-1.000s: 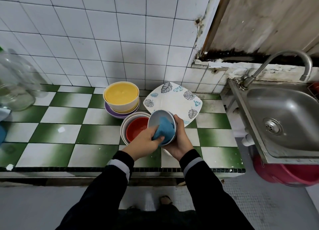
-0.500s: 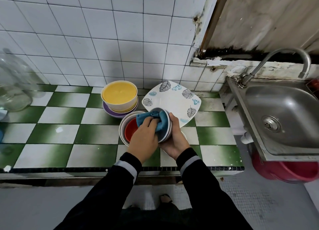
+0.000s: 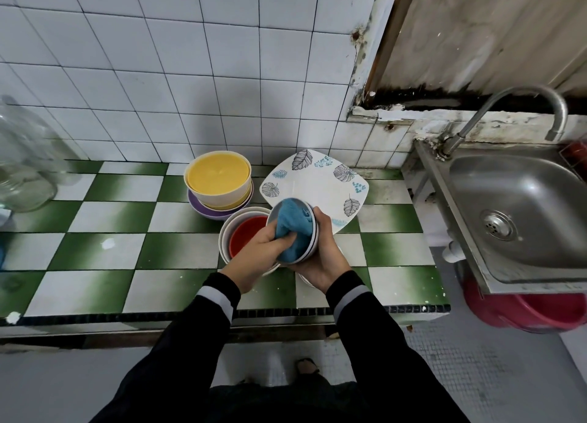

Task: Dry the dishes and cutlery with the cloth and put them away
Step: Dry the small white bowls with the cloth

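A: Drying the small bowl [image 3: 315,232] above the bench [image 3: 95,251], tilted: right grip [image 3: 324,263] cupped round its base, left grip [image 3: 257,254] bunching the blue cloth [image 3: 290,228] inside.
B: What's the risk?
A: A wet rim may slide from the right grip. The bowl then drops onto the red bowl [image 3: 246,236] just below, or clips the leaf plate [image 3: 317,184] behind.
B: So hold firmer.

We log a worn home kitchen: white wall tiles [image 3: 190,73], green-and-white checkered tiled counter [image 3: 104,219], steel sink [image 3: 524,200] with gooseneck tap [image 3: 476,117] at right, stacked bowls [image 3: 219,181] and leaf-print plate [image 3: 317,184] on the counter, stained wall above the sink.
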`<state>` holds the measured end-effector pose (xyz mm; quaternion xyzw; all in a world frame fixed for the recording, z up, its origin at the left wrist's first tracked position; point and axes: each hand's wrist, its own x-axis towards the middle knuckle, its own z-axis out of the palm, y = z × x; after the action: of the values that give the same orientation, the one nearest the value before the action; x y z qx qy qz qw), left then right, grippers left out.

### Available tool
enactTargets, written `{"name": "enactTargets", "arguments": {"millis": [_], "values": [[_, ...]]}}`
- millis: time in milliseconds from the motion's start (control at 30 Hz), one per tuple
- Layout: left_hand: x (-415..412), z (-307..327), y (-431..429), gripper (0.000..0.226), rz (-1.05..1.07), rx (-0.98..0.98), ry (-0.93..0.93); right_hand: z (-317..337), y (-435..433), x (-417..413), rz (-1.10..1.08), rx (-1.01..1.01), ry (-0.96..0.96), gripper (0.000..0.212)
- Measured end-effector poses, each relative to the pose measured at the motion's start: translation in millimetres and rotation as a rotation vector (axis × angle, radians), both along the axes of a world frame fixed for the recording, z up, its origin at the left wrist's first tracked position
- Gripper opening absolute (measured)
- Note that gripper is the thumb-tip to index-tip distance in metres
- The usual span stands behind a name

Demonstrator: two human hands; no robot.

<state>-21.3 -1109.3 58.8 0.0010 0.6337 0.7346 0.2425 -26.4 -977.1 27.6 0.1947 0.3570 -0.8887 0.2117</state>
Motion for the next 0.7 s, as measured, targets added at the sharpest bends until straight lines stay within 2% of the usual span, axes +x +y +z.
{"name": "enactTargets", "arguments": {"millis": [133, 200, 333, 400, 467, 567, 700], "values": [[-10, 7, -18, 0.024, -0.002, 0.081, -0.12, 1, 5, -2, 0.003, 0.043, 0.025, 0.074], [-13, 6, -29, 0.035, 0.064, 0.164, -0.148, 0, 6, -3, -0.01, 0.052, 0.024, 0.077], [-16, 6, -42, 0.049, 0.247, 0.373, -0.182, 7, 8, 1, -0.107, 0.007, 0.02, 0.062], [-16, 7, -47, 0.054, 0.297, 0.414, -0.156, 8, 8, 3, -0.159, -0.012, 0.01, 0.062], [-16, 5, -52, 0.055, 0.319, 0.369, -0.099, 6, 5, 6, -0.188, -0.008, -0.016, 0.069], [-15, -1, -53, 0.054, 0.423, 0.171, -0.055, -1, 3, 11, -0.225, 0.034, -0.05, 0.076], [-14, -11, -54, 0.043, 0.413, -0.086, 0.093, 7, 2, 20, -0.28, 0.14, 0.009, 0.037]]}}
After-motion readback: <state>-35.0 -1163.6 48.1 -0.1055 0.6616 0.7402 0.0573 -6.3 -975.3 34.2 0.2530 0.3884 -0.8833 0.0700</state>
